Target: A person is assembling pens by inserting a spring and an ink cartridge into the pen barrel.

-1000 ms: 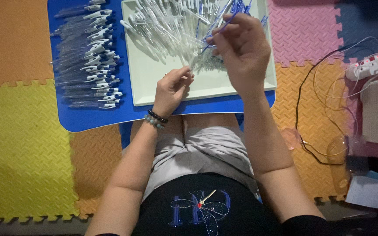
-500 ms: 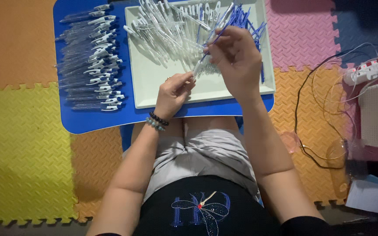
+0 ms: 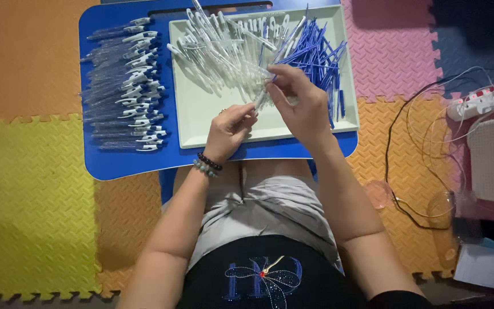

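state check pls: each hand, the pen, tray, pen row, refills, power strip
left hand: pinching pen's lower end
right hand: gripping pen's upper part
pen: clear barrel, held over tray
tray: holds loose barrels and refills
pen row: lined up on blue table
refills: piled in tray
power strip: cables plugged in

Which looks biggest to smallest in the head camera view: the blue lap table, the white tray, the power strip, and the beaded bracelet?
1. Blue lap table, widest of all.
2. White tray, resting on the table and covering its right part.
3. Power strip, partly cut off at the right edge, so its full length is unsure.
4. Beaded bracelet on the left wrist.
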